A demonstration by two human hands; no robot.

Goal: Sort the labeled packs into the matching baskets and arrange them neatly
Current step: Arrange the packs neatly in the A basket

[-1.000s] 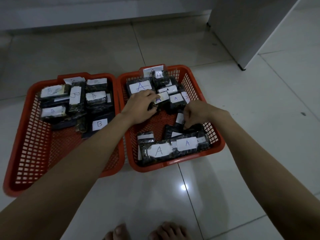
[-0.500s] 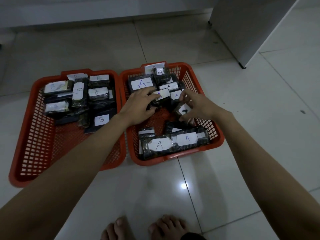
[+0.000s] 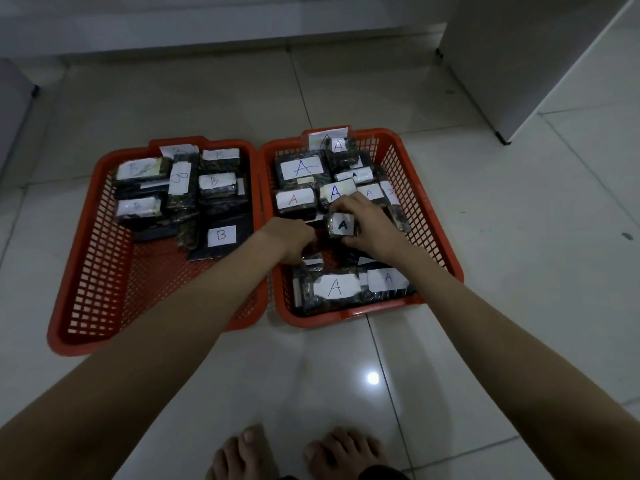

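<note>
Two orange baskets sit side by side on the floor. The left basket (image 3: 90, 271) holds several dark packs with white B labels (image 3: 221, 234) at its far end. The right basket (image 3: 436, 216) holds several packs labelled A (image 3: 301, 168). My right hand (image 3: 367, 223) grips a small dark pack with a black A label (image 3: 342, 225) in the middle of the right basket. My left hand (image 3: 294, 242) reaches down beside it with fingers curled onto a dark pack (image 3: 311, 263) lying below; the grip is partly hidden. Two more A packs (image 3: 334, 287) lie along the near wall.
The baskets rest on pale glossy floor tiles. A white cabinet (image 3: 540, 64) stands at the back right, and a wall base runs along the back. My bare feet (image 3: 294, 452) are at the bottom edge. The near half of the left basket holds no packs.
My right hand lifted the small A pack and turned its label up. My left hand left the upper A packs and dropped toward the near packs.
</note>
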